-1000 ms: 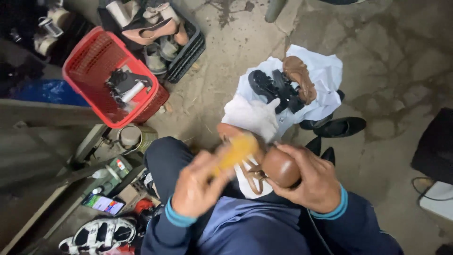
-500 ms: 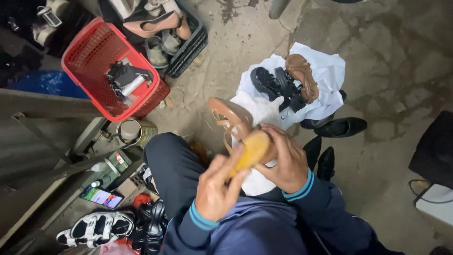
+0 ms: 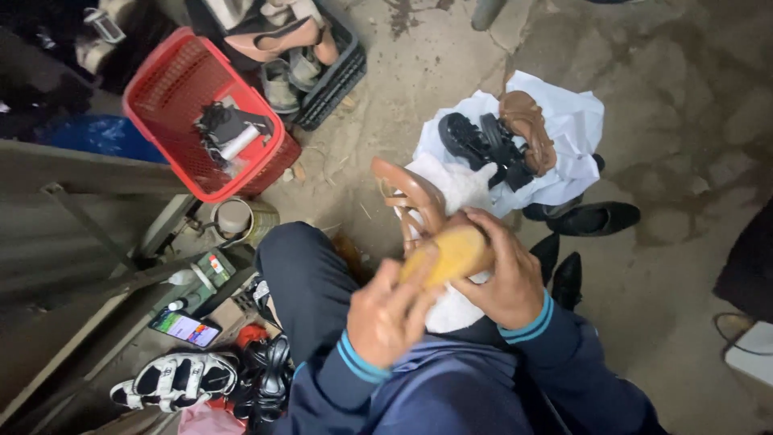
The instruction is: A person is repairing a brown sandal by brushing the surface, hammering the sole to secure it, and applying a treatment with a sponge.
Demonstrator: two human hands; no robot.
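1. Near frame centre, left hand (image 3: 386, 310) and right hand (image 3: 503, 278) pinch a tan high-heeled sandal (image 3: 435, 234), fingers curled around its sole.
2. Light, stiff-soled, with flimsy straps; best gripped at the sole.

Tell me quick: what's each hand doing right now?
Left hand: closed on the tan shoe, gripping its sole end.
Right hand: closed over the same shoe from the other side.
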